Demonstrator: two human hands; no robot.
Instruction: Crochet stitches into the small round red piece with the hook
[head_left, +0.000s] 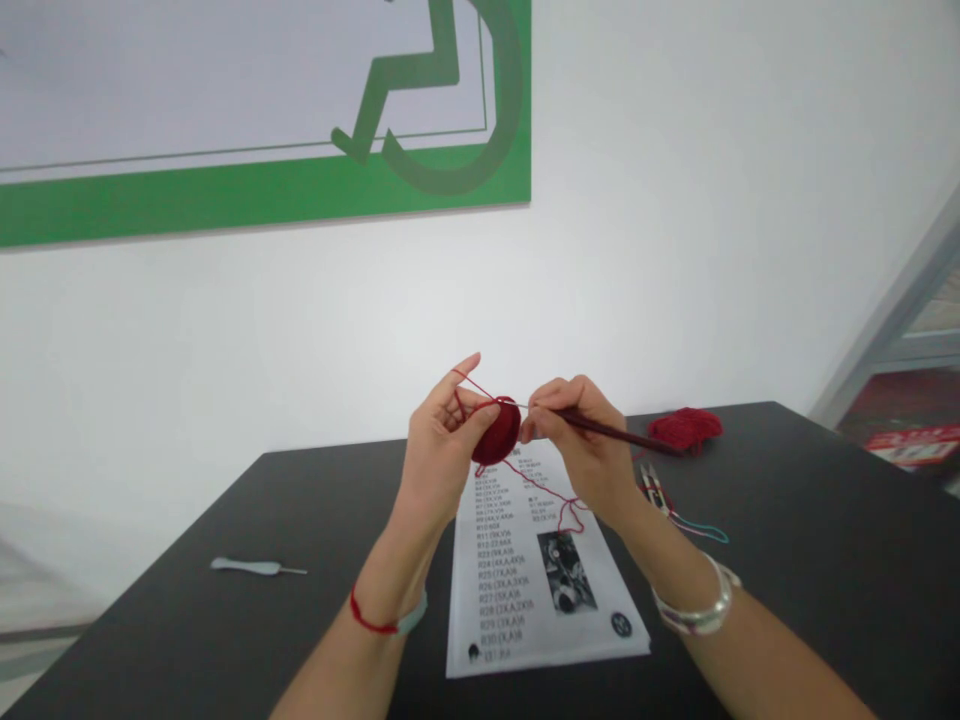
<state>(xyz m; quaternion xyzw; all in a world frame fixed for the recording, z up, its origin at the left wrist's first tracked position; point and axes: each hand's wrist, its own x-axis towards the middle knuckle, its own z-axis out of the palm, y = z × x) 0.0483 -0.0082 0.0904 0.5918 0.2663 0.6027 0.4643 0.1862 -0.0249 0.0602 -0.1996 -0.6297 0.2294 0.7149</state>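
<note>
Left hand (442, 445) is pinching the red crochet piece (496, 432), yarn (472, 383) taut; right hand (577, 445) is grasping the hook (607, 431) pencil-like.

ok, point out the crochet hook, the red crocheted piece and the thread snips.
crochet hook (611, 431): head view, on the dark handle
red crocheted piece (499, 433): head view, on its rounded face
thread snips (653, 487): head view, on the metal blades

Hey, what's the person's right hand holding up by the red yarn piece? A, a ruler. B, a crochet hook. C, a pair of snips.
B. The right hand pinches a dark-handled crochet hook, its thin tip at the red crocheted piece held in the left hand.
</note>
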